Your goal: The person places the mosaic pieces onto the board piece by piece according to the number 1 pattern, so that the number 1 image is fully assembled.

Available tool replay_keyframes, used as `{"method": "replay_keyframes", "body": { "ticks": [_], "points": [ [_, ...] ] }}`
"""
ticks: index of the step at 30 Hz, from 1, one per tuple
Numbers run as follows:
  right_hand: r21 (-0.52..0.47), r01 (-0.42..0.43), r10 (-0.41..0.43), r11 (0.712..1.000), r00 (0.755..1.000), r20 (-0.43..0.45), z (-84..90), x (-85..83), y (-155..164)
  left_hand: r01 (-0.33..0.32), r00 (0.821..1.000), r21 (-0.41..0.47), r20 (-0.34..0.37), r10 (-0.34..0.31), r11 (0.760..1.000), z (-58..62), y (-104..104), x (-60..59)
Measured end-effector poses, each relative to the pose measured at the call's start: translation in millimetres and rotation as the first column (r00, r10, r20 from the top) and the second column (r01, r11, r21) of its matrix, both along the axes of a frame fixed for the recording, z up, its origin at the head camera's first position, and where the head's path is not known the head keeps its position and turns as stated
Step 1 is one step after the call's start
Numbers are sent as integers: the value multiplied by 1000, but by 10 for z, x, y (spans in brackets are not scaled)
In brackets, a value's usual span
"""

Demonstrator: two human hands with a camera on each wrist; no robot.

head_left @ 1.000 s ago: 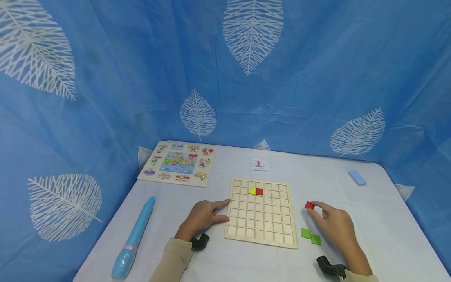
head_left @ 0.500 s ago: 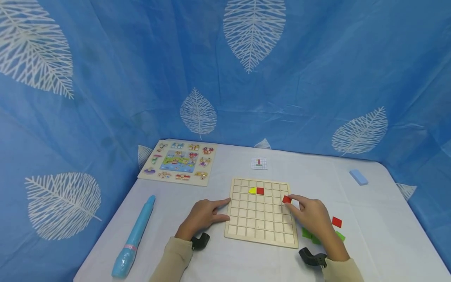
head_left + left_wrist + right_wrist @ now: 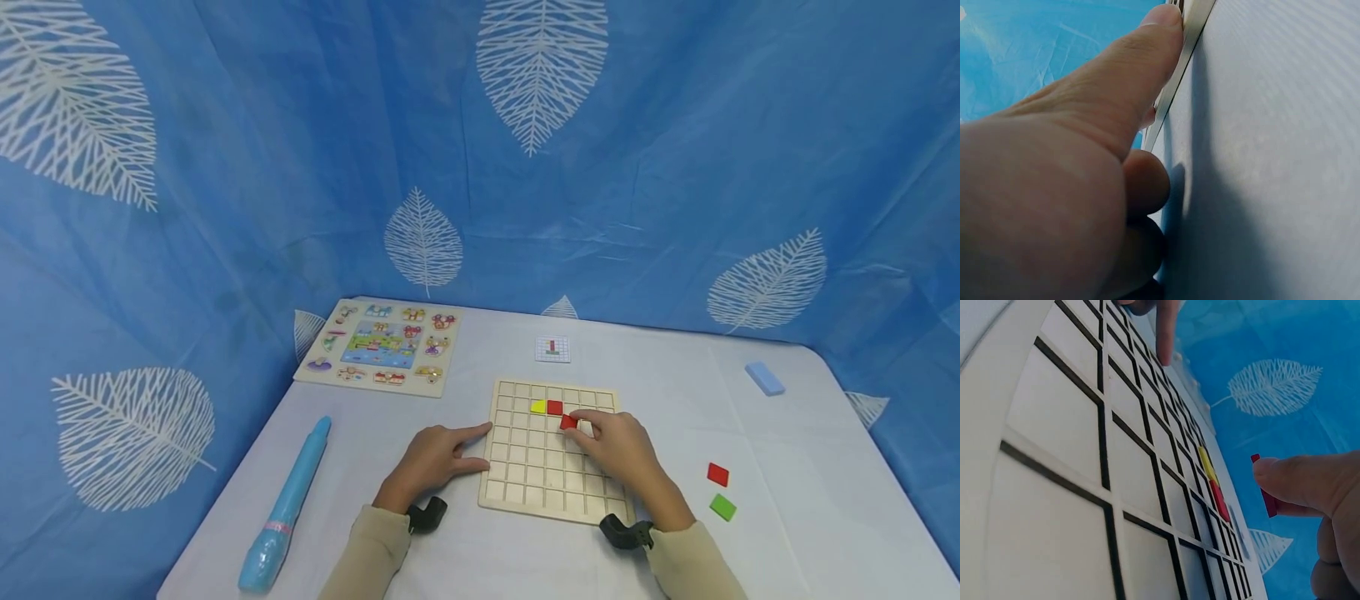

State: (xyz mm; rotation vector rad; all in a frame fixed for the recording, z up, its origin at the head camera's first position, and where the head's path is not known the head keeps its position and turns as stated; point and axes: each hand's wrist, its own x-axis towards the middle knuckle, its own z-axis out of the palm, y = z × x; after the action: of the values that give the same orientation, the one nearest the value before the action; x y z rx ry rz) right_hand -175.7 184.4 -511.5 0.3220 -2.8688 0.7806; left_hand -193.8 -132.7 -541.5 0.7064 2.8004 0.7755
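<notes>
A wooden grid board lies on the table with a yellow tile and a red tile set side by side in its second row. My right hand hovers over the board and pinches another red tile just below and right of the placed red one. The left hand lies flat on the table, its index finger touching the board's left edge. It holds nothing.
A loose red tile and a green tile lie right of the board. A small pattern card sits behind it, a picture puzzle board at back left, a blue pen-shaped toy at front left, a pale blue block at far right.
The right hand carried the red tile leftward from the table's right side to above the board near the placed tiles. The left hand stayed put.
</notes>
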Motion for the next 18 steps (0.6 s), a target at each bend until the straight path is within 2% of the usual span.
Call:
{"method": "replay_keyframes", "body": {
  "ticks": [8, 18],
  "points": [
    [24, 7, -7, 1000, 1000, 31, -40, -62, -39, 6, 1000, 6, 3, -6, 1000, -6, -3, -9],
    [4, -15, 15, 1000, 999, 43, -91, -131, -87, 5, 1000, 9, 4, -5, 1000, -3, -2, -13]
  ]
}}
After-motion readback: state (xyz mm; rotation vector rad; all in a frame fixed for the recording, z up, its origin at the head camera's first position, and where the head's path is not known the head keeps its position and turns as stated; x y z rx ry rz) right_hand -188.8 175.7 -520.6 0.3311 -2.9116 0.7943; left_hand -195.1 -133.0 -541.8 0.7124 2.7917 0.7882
